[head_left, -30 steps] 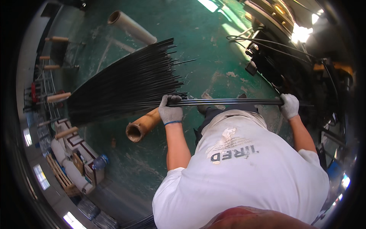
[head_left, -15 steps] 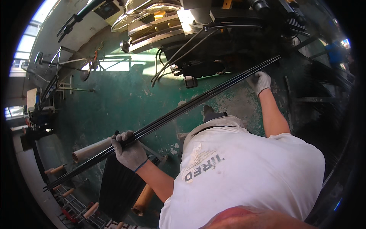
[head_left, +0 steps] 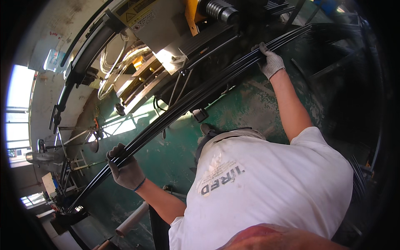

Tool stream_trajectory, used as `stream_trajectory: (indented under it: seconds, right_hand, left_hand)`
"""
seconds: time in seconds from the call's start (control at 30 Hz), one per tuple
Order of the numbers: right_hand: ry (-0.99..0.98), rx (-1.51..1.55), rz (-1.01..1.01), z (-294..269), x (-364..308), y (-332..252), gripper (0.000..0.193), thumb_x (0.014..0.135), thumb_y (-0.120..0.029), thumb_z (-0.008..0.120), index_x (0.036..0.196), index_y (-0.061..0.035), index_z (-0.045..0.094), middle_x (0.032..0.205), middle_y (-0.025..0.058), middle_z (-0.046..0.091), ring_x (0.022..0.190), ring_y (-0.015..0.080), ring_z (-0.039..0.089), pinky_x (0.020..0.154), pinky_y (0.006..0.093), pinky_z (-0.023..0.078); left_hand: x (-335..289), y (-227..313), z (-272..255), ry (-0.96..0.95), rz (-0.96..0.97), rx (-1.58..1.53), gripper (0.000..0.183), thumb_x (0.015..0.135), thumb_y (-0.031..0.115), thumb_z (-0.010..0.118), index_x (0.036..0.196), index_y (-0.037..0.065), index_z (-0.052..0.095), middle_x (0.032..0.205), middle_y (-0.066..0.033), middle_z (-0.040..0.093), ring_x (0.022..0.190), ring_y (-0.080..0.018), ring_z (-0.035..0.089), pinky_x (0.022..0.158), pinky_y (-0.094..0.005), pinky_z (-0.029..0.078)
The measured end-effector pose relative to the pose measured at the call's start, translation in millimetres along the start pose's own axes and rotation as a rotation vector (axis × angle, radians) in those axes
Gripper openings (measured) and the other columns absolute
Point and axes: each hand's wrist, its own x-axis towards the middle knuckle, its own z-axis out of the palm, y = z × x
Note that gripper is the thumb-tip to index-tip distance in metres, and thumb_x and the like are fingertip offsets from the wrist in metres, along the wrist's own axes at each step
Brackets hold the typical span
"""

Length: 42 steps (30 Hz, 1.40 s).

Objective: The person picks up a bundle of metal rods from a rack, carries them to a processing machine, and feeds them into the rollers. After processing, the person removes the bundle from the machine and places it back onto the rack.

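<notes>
A bundle of long, thin black rods slants across the view, from low on the left to high on the right. Near its left end, my left hand, in a grey knitted glove, is wrapped round the rods. My right hand, gloved alike, grips them toward the upper right end. Between the two hands the bundle passes in front of my body, with the machine beyond it. Whether the rods are tubes or solid bars I cannot tell.
A machine with a grey housing, a yellow bracket and coiled hoses stands ahead. Metal frames are at the left. A cardboard tube lies low on the left, above the green floor. Dark racks fill the right.
Both hands have carried the rods up and forward, nearer the machine. My view has turned, so the machine shows larger. The right hand's fingers now close round the bundle.
</notes>
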Motion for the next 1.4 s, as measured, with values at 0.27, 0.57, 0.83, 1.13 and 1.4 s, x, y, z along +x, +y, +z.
stream_trajectory:
  seconds: [0.27, 0.57, 0.83, 1.13, 1.4]
  right_hand:
    - [0.395, -0.194, -0.154, 56.8, 71.1, -18.5, 0.059, 0.082, -0.042, 0.089, 0.112, 0.0033, 0.068, 0.107, 0.0146, 0.074, 0.095, 0.0265, 0.070, 0.085, 0.0416, 0.056]
    - [0.036, -0.080, 0.083, 71.5, 153.7, -8.9, 0.031, 0.093, -0.017, 0.077, 0.115, 0.0025, 0.066, 0.104, 0.0134, 0.071, 0.092, 0.0271, 0.071, 0.076, 0.0450, 0.063]
    - [0.305, -0.374, -0.074, 89.6, 189.1, -30.6, 0.052, 0.083, -0.033, 0.088, 0.117, 0.0012, 0.069, 0.104, 0.0141, 0.073, 0.092, 0.0294, 0.072, 0.075, 0.0467, 0.061]
    - [-0.236, -0.744, -0.478, 30.3, 245.0, 29.1, 0.040, 0.091, -0.026, 0.076, 0.123, -0.0042, 0.069, 0.114, 0.0157, 0.074, 0.099, 0.0298, 0.072, 0.088, 0.0387, 0.057]
    - [-0.241, -1.712, -0.914, 46.6, 200.1, -1.6, 0.036, 0.094, -0.018, 0.063, 0.130, -0.0147, 0.067, 0.120, 0.0162, 0.072, 0.112, 0.0336, 0.068, 0.095, 0.0392, 0.055]
  left_hand:
    - [88.2, -61.3, -36.3, 0.055, -0.106, 0.121, 0.029, 0.106, 0.027, 0.058, 0.107, -0.002, 0.067, 0.110, -0.0196, 0.072, 0.110, -0.0352, 0.067, 0.105, -0.0482, 0.051]
    - [133.5, -144.0, -12.2, 0.265, -0.188, 0.168, 0.039, 0.112, 0.029, 0.044, 0.108, -0.004, 0.064, 0.100, -0.0169, 0.071, 0.098, -0.0323, 0.069, 0.096, -0.0481, 0.059]
    - [148.0, -180.7, -14.8, 0.108, -0.279, 0.095, 0.043, 0.110, 0.029, 0.045, 0.126, -0.008, 0.059, 0.124, -0.0227, 0.064, 0.119, -0.0355, 0.060, 0.110, -0.0536, 0.047]
    - [172.7, -199.4, 21.8, 0.493, -0.037, 0.167, 0.030, 0.105, 0.014, 0.052, 0.129, -0.003, 0.058, 0.122, -0.0141, 0.069, 0.112, -0.0279, 0.067, 0.102, -0.0430, 0.057]
    - [159.1, -299.4, 32.7, 0.122, -0.399, 0.044, 0.037, 0.107, 0.026, 0.053, 0.131, -0.002, 0.061, 0.131, -0.0191, 0.066, 0.124, -0.0350, 0.061, 0.112, -0.0505, 0.046]
